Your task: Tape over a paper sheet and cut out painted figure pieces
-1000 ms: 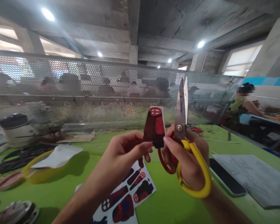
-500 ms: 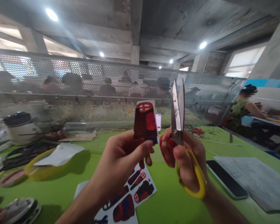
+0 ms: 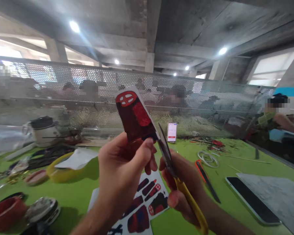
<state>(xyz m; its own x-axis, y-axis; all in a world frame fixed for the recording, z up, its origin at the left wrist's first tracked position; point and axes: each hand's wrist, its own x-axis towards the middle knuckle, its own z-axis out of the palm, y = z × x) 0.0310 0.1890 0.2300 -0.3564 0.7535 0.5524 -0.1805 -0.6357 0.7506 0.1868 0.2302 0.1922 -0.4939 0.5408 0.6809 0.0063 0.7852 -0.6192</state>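
Note:
Pinched between thumb and fingers of my left hand (image 3: pixel 127 163) is a paper cutout (image 3: pixel 134 114) with a dark red print and a red oval at its top, tilted to the left. My right hand (image 3: pixel 183 176) is closed round the scissors (image 3: pixel 167 155), which have a yellow handle. Their blades point up and left, at the lower right edge of the cutout. Under my hands lies a printed sheet (image 3: pixel 159 195) with several dark and red shapes, partly hidden by my left hand.
At right lie a dark phone (image 3: pixel 252 199), a paper sheet (image 3: pixel 286 195), an orange-black cutter (image 3: pixel 207 179) and a coiled cord (image 3: pixel 208 159). At left are a yellow ring-shaped item (image 3: pixel 63 173), a red bowl (image 3: pixel 6 209) and a pot (image 3: pixel 45 130). A lit phone (image 3: pixel 171 132) stands behind.
The cutout has tilted left. The scissors have turned from upright to lean left, and their blades have come to the cutout's edge. The camera view has shifted left.

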